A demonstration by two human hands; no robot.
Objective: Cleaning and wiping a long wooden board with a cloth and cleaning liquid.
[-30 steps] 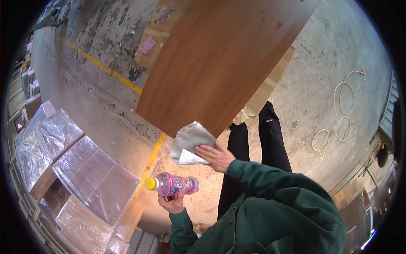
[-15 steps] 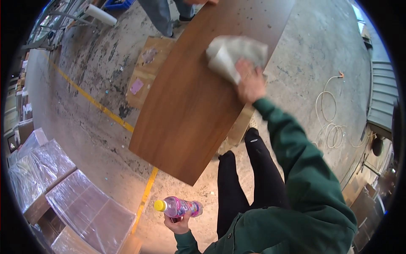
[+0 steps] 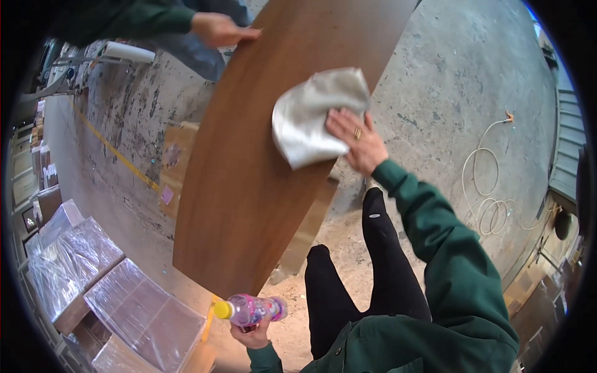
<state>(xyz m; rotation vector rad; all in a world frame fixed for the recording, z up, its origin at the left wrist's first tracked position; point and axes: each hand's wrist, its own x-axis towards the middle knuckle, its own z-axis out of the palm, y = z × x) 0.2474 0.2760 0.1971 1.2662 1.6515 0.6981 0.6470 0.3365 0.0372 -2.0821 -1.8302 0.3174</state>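
A long brown wood-grain panel (image 3: 233, 205) with curved edges lies in front of me. My right hand (image 3: 357, 140), wearing a ring, rests flat on a pale grey-white cloth (image 3: 305, 115) spread over the panel near its right edge. Its fingers are stretched out and press the cloth from above. Low down by the panel's near end, my left hand (image 3: 252, 334) is wrapped around a clear plastic bottle (image 3: 252, 311) with a yellow cap and a pink-purple label. The bottle lies tilted sideways, cap to the left.
Another person's hand (image 3: 217, 30) in a green sleeve touches the panel's far left edge. Cardboard (image 3: 311, 227) shows beneath the panel. Film-wrapped boxes (image 3: 146, 311) stand at lower left. A pale hose or cable (image 3: 476, 180) lies coiled on the concrete floor at right.
My right hand and the cloth have moved nearer and to the left over the panel. The other person's arm has reached farther into view. My left hand still holds the bottle.
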